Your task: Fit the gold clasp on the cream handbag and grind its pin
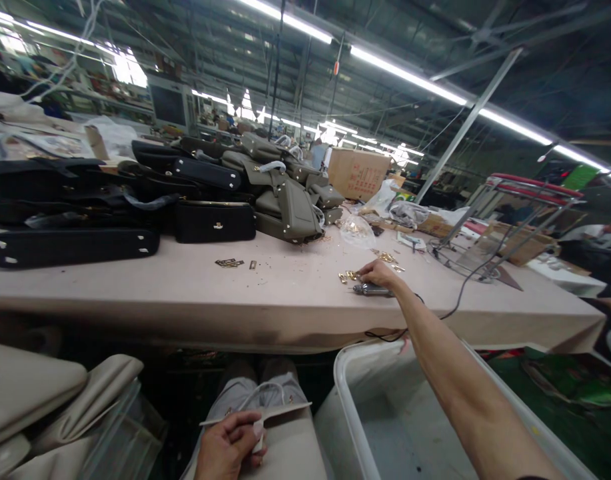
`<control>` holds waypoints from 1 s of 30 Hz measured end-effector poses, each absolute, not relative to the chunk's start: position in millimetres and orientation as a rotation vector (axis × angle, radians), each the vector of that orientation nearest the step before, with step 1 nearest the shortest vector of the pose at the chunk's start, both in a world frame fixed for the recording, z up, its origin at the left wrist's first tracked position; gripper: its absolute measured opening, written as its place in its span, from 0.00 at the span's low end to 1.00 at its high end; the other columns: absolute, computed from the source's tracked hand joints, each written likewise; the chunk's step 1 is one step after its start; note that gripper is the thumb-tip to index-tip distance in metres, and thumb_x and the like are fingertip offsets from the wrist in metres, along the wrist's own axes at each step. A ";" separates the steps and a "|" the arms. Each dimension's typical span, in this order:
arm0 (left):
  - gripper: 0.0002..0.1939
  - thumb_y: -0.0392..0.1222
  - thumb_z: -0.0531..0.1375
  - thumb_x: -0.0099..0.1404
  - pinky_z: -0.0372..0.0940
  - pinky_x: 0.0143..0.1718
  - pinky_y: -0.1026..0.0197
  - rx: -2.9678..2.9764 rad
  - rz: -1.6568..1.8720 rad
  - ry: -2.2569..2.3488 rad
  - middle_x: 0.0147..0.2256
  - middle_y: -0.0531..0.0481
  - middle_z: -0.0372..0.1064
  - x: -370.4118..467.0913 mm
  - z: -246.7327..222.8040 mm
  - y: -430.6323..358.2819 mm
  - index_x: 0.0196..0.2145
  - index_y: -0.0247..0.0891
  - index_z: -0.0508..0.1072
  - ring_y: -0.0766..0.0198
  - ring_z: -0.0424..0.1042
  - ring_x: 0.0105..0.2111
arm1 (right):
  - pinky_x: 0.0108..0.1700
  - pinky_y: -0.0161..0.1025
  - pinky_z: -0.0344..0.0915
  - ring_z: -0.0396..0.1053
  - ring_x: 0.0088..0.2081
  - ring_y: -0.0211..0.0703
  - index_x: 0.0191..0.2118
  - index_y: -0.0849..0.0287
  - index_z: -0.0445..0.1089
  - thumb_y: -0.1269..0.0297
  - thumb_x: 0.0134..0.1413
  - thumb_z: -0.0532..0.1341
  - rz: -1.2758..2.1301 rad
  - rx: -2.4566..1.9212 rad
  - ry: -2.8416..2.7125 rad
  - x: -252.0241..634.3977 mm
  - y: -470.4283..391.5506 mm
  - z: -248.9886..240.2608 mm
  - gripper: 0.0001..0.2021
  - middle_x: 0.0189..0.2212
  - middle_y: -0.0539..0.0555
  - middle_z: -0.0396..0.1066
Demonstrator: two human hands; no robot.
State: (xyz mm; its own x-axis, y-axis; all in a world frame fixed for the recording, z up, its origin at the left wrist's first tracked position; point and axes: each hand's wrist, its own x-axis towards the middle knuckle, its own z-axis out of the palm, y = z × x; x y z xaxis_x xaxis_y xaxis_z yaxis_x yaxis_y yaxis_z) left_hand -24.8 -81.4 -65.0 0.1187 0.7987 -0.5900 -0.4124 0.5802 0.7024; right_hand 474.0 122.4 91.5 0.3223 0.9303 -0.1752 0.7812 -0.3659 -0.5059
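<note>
A long table [295,287] with a pale pinkish-beige cover, which hangs over the front edge, carries everything here. Black bags [215,223] are heaped on its left, with grey-green bags [289,212] piled just beside them. In front lie some dark flat metal plates [228,263] (one sits a little apart from the rest). Toward the right, small gold metal pieces [342,277] lie near a corded power tool [372,289]. Behind them rests a clear plastic bag [356,232], and farther right stands a metal frame with a red top [528,185].
</note>
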 end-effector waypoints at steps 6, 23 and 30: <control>0.29 0.49 0.82 0.38 0.65 0.20 0.66 0.430 0.916 1.142 0.20 0.48 0.74 -26.3 -68.6 -83.1 0.34 0.30 0.80 0.63 0.71 0.18 | 0.32 0.35 0.65 0.71 0.26 0.39 0.53 0.66 0.81 0.77 0.39 0.64 0.525 -2.166 -1.444 468.9 123.9 86.3 0.29 0.23 0.50 0.75; 0.36 0.54 0.83 0.38 0.81 0.33 0.56 0.412 0.732 1.015 0.30 0.40 0.83 -39.8 -34.4 -96.9 0.40 0.26 0.83 0.54 0.83 0.27 | 0.31 0.35 0.67 0.69 0.26 0.37 0.48 0.61 0.84 0.53 0.52 0.77 1.556 -1.442 -0.951 165.3 -73.9 -3.7 0.21 0.26 0.54 0.75; 0.34 0.50 0.82 0.43 0.80 0.32 0.59 0.430 0.721 1.010 0.31 0.39 0.83 -42.4 -34.0 -100.7 0.41 0.26 0.81 0.55 0.84 0.28 | 0.28 0.36 0.70 0.70 0.22 0.39 0.40 0.65 0.82 0.50 0.45 0.79 1.550 -1.565 -0.898 142.4 -91.7 -11.9 0.23 0.23 0.55 0.75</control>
